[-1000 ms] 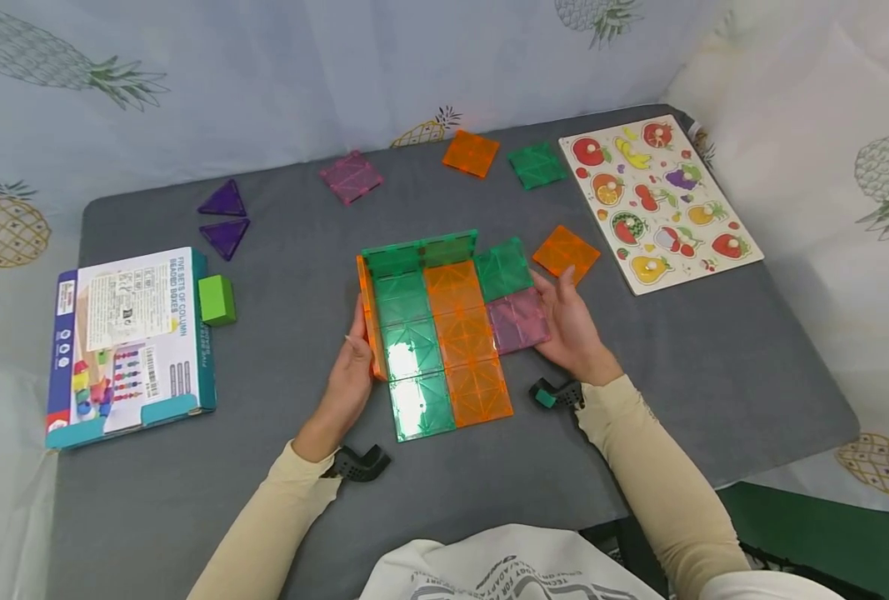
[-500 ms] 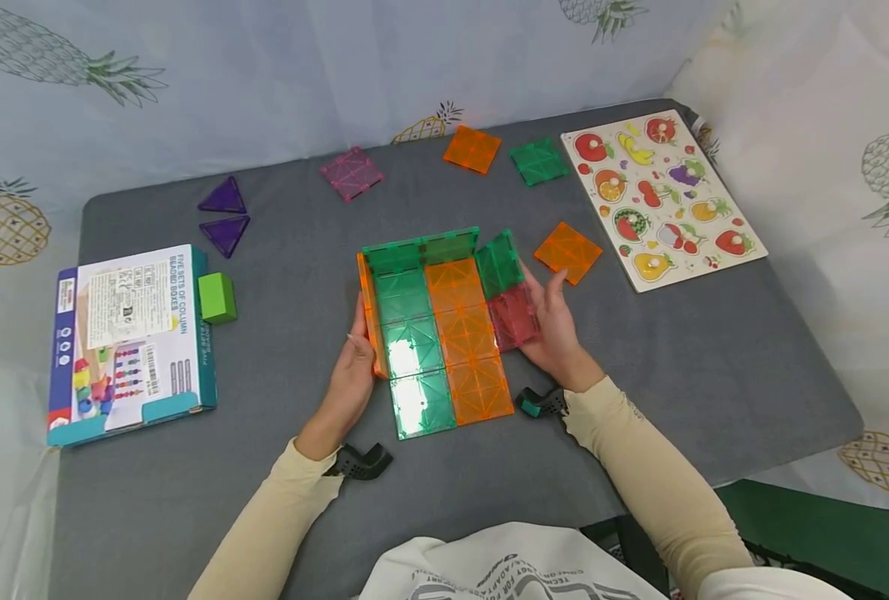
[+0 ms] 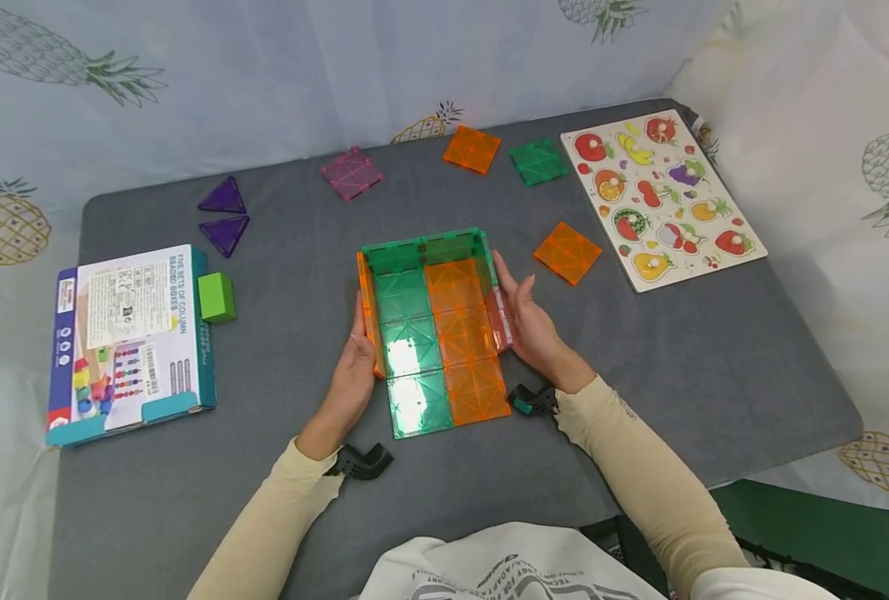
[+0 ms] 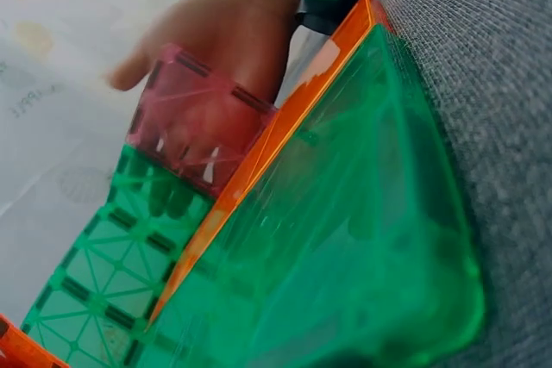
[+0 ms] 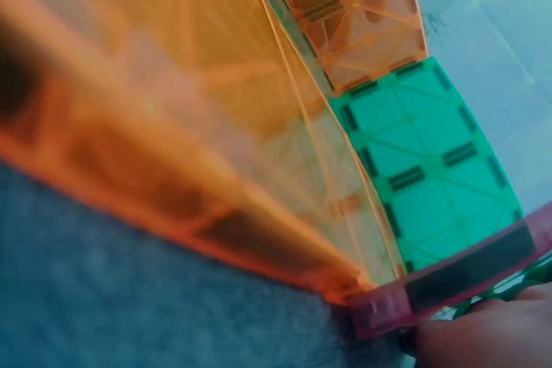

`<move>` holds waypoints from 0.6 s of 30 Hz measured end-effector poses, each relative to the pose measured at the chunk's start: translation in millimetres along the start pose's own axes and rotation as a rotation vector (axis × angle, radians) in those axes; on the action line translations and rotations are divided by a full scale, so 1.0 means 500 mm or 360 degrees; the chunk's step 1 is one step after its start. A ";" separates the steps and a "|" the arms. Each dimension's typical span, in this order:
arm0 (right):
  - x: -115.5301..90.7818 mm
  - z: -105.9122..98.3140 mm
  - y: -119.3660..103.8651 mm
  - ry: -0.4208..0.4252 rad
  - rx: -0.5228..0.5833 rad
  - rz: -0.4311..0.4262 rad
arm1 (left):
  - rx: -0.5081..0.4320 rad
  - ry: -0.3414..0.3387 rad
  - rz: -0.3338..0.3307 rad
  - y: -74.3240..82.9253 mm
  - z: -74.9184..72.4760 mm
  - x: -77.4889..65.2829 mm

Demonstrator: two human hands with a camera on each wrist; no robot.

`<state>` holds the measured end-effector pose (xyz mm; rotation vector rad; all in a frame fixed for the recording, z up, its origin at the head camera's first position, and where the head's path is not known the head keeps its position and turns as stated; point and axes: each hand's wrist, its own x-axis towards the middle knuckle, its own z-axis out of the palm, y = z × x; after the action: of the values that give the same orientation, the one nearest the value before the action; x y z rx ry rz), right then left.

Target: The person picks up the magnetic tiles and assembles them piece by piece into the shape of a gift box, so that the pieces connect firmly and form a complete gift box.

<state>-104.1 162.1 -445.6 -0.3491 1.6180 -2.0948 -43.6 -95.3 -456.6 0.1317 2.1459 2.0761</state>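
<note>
A flat base of green tiles [image 3: 407,337] and orange tiles [image 3: 470,333], see-through magnetic ones, lies mid-table. Upright green tiles [image 3: 422,252] wall its far side and upright orange tiles [image 3: 370,312] its left. On the right, a green tile [image 3: 486,262] and a pink tile [image 3: 500,319] stand nearly upright. My left hand [image 3: 347,383] rests against the orange wall, its fingers mostly hidden behind it. With extended fingers, my right hand [image 3: 537,333] presses the outer face of the right wall. The left wrist view shows this hand through the pink tile [image 4: 194,118].
Loose orange [image 3: 567,252], green [image 3: 538,162] and pink [image 3: 352,173] tiles lie around the structure. At left are purple triangles [image 3: 222,198], a green block [image 3: 217,299] and a boxed toy [image 3: 125,342]. A fruit puzzle board [image 3: 665,200] lies at right.
My right hand has moved left, swinging the green and pink tiles up from a slant to nearly upright beside the base. My left hand has stayed at the orange wall.
</note>
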 end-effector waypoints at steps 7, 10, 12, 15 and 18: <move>0.005 0.005 0.001 0.0057 -0.0362 0.0007 | 0.0009 0.0007 0.0011 -0.002 0.000 0.001; 0.007 0.007 0.002 0.0080 -0.0389 0.0027 | 0.0006 0.0026 0.0031 -0.003 0.002 0.001; 0.009 0.009 0.000 0.0089 -0.0379 0.0051 | -0.0003 0.0041 0.0053 -0.004 0.003 0.002; 0.011 0.009 -0.003 0.0114 -0.0442 0.0098 | -0.0017 0.0061 0.0079 -0.008 0.004 0.003; 0.016 0.004 -0.005 0.0128 -0.0503 0.0136 | -0.0028 0.0072 0.0079 -0.007 0.005 0.003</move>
<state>-110.4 156.9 -443.1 -0.2945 1.9801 -1.8114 -44.5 -92.6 -460.4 0.1382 2.1709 2.1448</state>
